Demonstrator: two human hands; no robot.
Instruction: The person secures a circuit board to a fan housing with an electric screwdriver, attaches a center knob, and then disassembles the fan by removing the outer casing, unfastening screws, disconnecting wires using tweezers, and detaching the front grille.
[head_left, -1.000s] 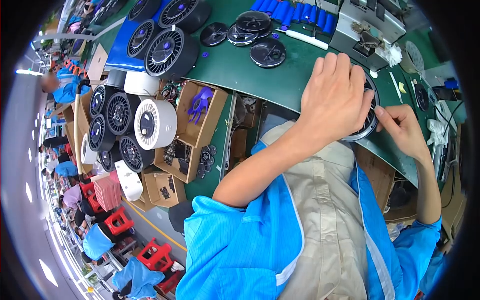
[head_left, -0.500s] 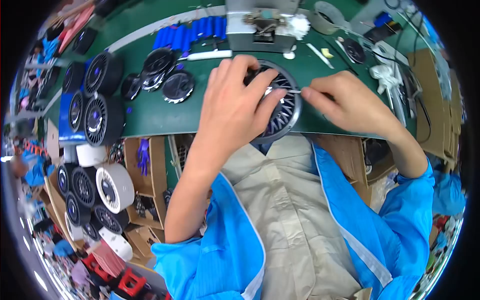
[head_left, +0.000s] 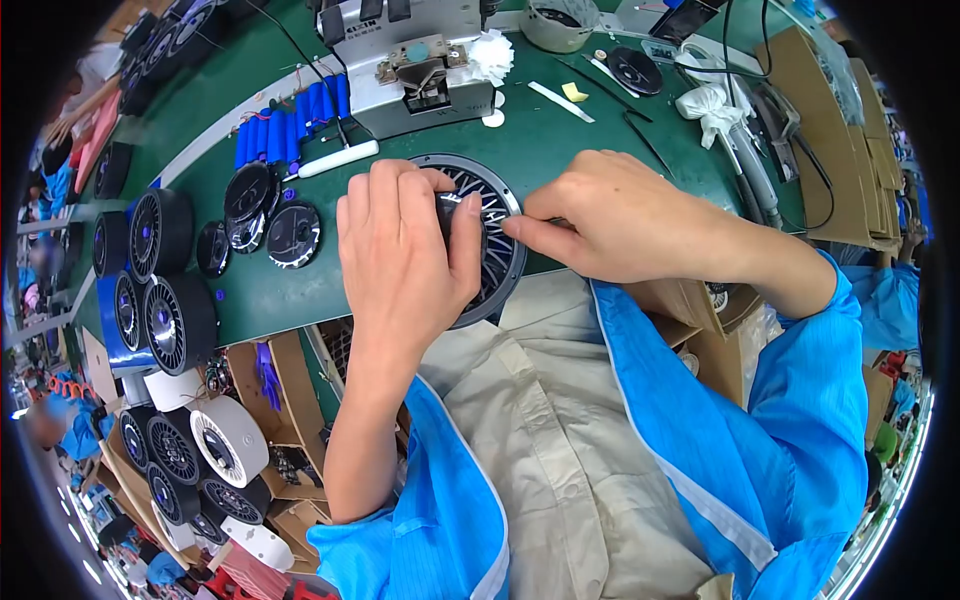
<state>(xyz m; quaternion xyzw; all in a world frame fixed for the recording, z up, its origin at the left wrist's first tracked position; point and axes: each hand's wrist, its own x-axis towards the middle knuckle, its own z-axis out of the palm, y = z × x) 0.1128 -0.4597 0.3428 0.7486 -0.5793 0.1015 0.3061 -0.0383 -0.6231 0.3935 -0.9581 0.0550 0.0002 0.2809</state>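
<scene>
A black spoked wheel point(head_left: 500, 250) lies near the table's front edge, its left part hidden under my left hand point(head_left: 400, 250). The fingers of that hand curl over a dark round piece at the wheel's middle, with the thumb along its right side. My right hand point(head_left: 590, 215) is closed in a pinch at the wheel's right rim. A thin pale sliver shows near its fingertips, too small to name. Several black glossy discs point(head_left: 294, 234) lie left of my left hand, below a white-handled tool point(head_left: 338, 160).
Behind the wheel stands a metal machine point(head_left: 420, 80). Blue cylinders point(head_left: 275, 135) lie to its left, and black wheels point(head_left: 180, 325) stand at the table's left. Tweezers point(head_left: 648, 140), a white strip point(head_left: 560, 102) and cables are at the back right. Cardboard boxes point(head_left: 280, 400) sit below the edge.
The view has swung right, so the table and wheel appear further left. Half a second ago a thin pale strip stretched between my hands; now my right fingertips are closer to the wheel's rim.
</scene>
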